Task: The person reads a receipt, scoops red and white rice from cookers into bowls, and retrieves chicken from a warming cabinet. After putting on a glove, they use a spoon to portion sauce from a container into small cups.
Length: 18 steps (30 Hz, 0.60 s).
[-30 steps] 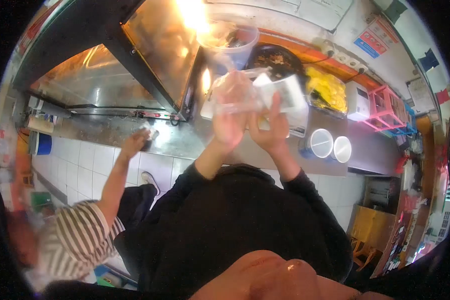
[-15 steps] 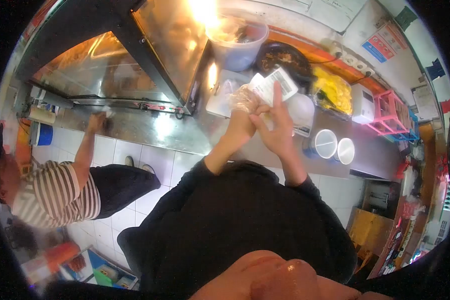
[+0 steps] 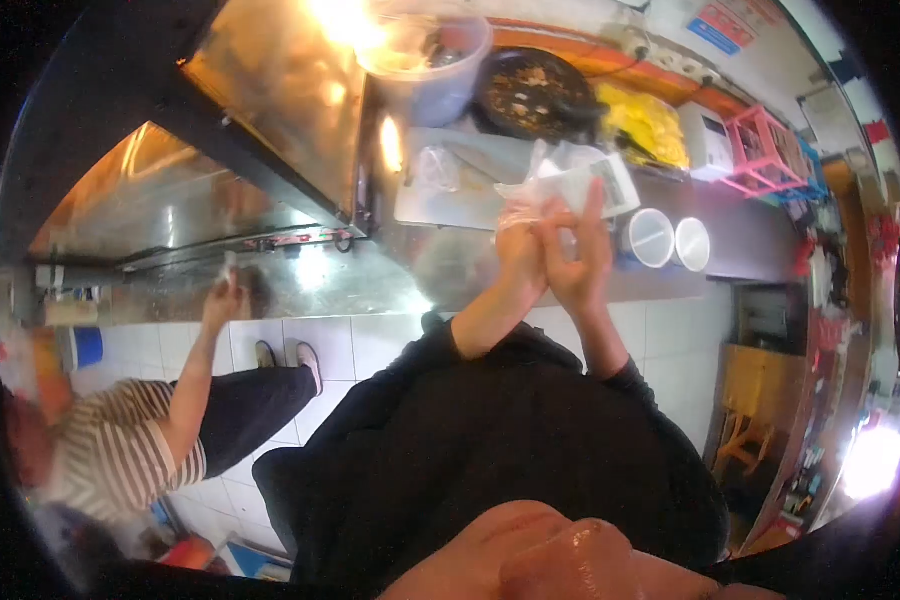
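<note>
My left hand is in front of the counter's near edge, with crinkled clear plastic around its fingers, like a thin glove. Those fingers are blurred, and their pose is hidden. Close against it, my right hand has its index finger stretched up and its thumb and other fingers bent in, touching the left hand. A white paper with a grey printed block is at the right fingers and seems held by them. Behind the hands, a white board lies on the counter with clear plastic on it.
A bucket, a black pan and yellow items in plastic line the wall. Two white cups stand at right, a pink rack beyond. Another person stands at left, one hand by the glass cabinet.
Both hands have shifted right and slightly down with the paper, still close together. The clear plastic is now bunched at my left fingers. The other person's hand has moved along the counter.
</note>
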Each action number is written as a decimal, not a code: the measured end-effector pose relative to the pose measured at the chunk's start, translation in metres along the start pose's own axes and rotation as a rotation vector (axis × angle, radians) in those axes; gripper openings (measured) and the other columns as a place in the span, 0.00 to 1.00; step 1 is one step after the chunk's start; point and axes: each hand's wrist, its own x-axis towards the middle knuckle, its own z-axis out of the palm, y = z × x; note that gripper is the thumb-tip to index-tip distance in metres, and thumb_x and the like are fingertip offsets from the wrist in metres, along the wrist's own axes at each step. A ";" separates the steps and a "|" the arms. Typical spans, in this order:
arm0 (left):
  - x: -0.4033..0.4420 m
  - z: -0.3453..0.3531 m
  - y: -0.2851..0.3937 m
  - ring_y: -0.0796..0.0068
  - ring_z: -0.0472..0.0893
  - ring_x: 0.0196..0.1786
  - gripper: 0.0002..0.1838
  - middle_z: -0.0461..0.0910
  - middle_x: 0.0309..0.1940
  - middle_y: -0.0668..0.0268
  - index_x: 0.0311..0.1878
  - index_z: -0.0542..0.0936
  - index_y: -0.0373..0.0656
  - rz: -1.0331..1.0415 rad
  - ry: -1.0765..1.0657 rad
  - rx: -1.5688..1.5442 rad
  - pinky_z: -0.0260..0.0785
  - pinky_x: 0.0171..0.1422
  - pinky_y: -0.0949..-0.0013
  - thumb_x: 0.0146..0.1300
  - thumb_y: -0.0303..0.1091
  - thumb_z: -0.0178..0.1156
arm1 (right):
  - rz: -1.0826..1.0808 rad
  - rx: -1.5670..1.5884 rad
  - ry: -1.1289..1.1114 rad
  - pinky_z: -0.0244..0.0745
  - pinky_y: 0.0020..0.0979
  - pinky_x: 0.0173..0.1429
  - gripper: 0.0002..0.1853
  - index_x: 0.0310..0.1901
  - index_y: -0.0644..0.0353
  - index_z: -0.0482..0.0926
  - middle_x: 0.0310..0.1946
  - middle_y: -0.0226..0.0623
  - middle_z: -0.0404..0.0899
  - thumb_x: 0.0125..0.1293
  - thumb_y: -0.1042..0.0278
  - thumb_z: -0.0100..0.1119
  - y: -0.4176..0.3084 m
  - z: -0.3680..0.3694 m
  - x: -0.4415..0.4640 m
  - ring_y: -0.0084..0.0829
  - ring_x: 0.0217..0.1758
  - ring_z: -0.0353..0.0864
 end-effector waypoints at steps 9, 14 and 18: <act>0.028 0.032 -0.038 0.61 0.60 0.68 0.37 0.61 0.65 0.64 0.75 0.51 0.56 -0.038 -0.289 -0.255 0.60 0.65 0.47 0.70 0.65 0.29 | 0.273 0.095 0.123 0.75 0.30 0.48 0.42 0.70 0.71 0.54 0.37 0.39 0.81 0.54 0.82 0.64 0.050 -0.045 -0.019 0.28 0.40 0.79; 0.068 0.015 -0.110 0.68 0.73 0.54 0.28 0.73 0.49 0.64 0.68 0.60 0.45 -0.153 -0.636 -0.189 0.67 0.58 0.62 0.74 0.54 0.34 | 0.193 -0.038 -0.035 0.77 0.30 0.46 0.39 0.69 0.68 0.58 0.46 0.48 0.79 0.54 0.82 0.62 0.100 -0.081 -0.008 0.36 0.43 0.83; 0.073 0.030 -0.159 0.68 0.75 0.49 0.18 0.75 0.41 0.64 0.54 0.69 0.41 -0.153 -0.185 0.006 0.69 0.55 0.62 0.74 0.46 0.41 | 0.221 -0.058 0.004 0.78 0.31 0.45 0.35 0.67 0.68 0.63 0.51 0.50 0.78 0.54 0.83 0.61 0.146 -0.103 -0.006 0.36 0.41 0.84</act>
